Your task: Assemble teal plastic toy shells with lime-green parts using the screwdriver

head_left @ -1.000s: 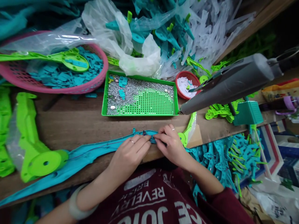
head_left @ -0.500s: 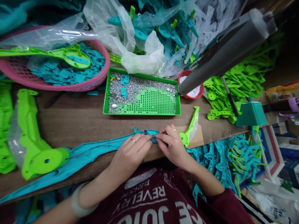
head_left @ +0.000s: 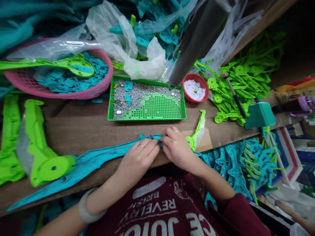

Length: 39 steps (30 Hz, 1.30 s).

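Long, hollow turquoise plastic shell (head_left: pixel 94 160) on the brown wooden bench (head_left: pixel 81 121), lying on the worker's side of the perforated green plastic tray (head_left: pixel 147 119). As seen from here, the left hand (head_left: pixel 141 154) keeps its grip on the shell; the right hand (head_left: pixel 178 149) bunches its fingers there, though what that grip pinches cannot be told. The right fingers have just drawn together, suggesting continued fine handwork. Compared with the earlier view, the grey cylindrical hanging tool (head_left: pixel 199 36) has swung from the tray's right edge to its far right corner.
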Tool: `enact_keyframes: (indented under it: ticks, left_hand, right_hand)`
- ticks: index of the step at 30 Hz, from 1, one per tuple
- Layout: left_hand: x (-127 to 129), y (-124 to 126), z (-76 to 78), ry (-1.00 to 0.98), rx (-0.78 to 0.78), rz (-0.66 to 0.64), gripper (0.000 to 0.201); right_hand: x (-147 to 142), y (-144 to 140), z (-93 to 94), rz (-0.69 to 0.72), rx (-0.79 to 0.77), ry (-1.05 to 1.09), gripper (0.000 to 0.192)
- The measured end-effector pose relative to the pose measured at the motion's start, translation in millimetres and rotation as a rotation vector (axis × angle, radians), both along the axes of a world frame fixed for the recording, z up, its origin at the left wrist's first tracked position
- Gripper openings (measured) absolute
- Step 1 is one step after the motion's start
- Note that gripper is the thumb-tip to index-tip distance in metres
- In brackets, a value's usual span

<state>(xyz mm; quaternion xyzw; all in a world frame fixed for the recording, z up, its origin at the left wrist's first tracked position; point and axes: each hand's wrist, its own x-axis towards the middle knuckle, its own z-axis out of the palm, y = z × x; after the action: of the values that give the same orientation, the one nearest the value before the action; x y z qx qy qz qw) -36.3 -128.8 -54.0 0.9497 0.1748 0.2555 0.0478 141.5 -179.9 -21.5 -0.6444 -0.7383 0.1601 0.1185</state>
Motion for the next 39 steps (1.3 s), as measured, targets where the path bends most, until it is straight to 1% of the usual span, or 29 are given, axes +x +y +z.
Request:
enact_keyframes:
  ticks: [3, 6, 8, 9, 11, 14, 17, 20, 22, 25, 28, 30, 33, 35, 37, 39]
  left_hand:
    - [1.1, -1.0, 5.6, 0.039, 0.045, 0.015, 0.031]
    - [-3.0, -4.7, 8.2, 0.031, 0.052, 0.027, 0.022]
    - [-8.9, -10.0, 7.6, -0.018, 0.043, 0.080, 0.014]
    - [-12.3, -13.4, 6.6, -0.047, 0.036, 0.116, 0.015]
    - [-18.6, -20.9, 3.3, -0.084, 0.022, 0.166, 0.020]
    - [-24.2, -31.3, -2.5, -0.076, 0.019, 0.185, 0.019]
    - [-24.9, -38.2, -5.0, -0.064, 0.044, 0.201, 0.015]
    - [-23.1, -41.1, -4.9, -0.060, 0.048, 0.237, 0.016]
    - [-21.3, -40.5, -5.0, -0.063, 0.041, 0.246, 0.018]
    - [-18.6, -36.6, -5.2, -0.034, 0.023, 0.195, 0.020]
    - [-17.4, -30.1, -2.7, 0.041, -0.010, 0.158, 0.019]
    - [-18.1, -25.6, 0.4, 0.077, -0.026, 0.130, 0.017]
    - [-19.8, -21.5, 4.5, 0.095, -0.024, 0.073, 0.017]
    - [-18.6, -21.2, 5.8, 0.101, -0.012, 0.061, 0.017]
    - [-13.1, -22.4, 5.3, 0.100, 0.005, 0.059, 0.017]
    - [-3.0, -25.0, 2.8, 0.101, 0.033, 0.054, 0.018]
  right_hand:
    - [6.3, -8.7, 3.0, -0.047, 0.122, 0.047, 0.021]
    - [15.2, -27.9, 5.2, -0.081, 0.295, 0.077, 0.020]
    - [18.8, -40.1, 7.0, -0.060, 0.365, 0.057, 0.018]
    - [19.2, -43.9, 7.8, -0.049, 0.384, 0.040, 0.018]
    - [17.3, -44.6, 8.4, -0.012, 0.399, -0.008, 0.020]
    - [10.0, -29.9, 4.1, 0.145, 0.389, -0.094, 0.028]
    - [2.7, -11.2, -5.5, 0.321, 0.319, -0.166, 0.029]
    - [0.5, -3.2, -12.5, 0.390, 0.237, -0.209, 0.028]
    - [3.5, -2.8, -12.7, 0.376, 0.202, -0.211, 0.031]
    - [11.8, -1.4, -8.4, 0.356, 0.138, -0.138, 0.035]
    - [18.7, 4.5, -6.3, 0.389, 0.080, -0.017, 0.031]
    - [20.2, 8.8, -7.6, 0.406, 0.078, 0.004, 0.028]
    - [20.6, 13.0, -8.0, 0.418, 0.110, -0.019, 0.026]
    - [25.3, 13.6, -4.3, 0.401, 0.160, 0.017, 0.023]
    - [36.6, 10.5, 2.1, 0.314, 0.253, 0.076, 0.023]
    - [52.1, 1.1, 8.2, 0.161, 0.358, 0.096, 0.022]
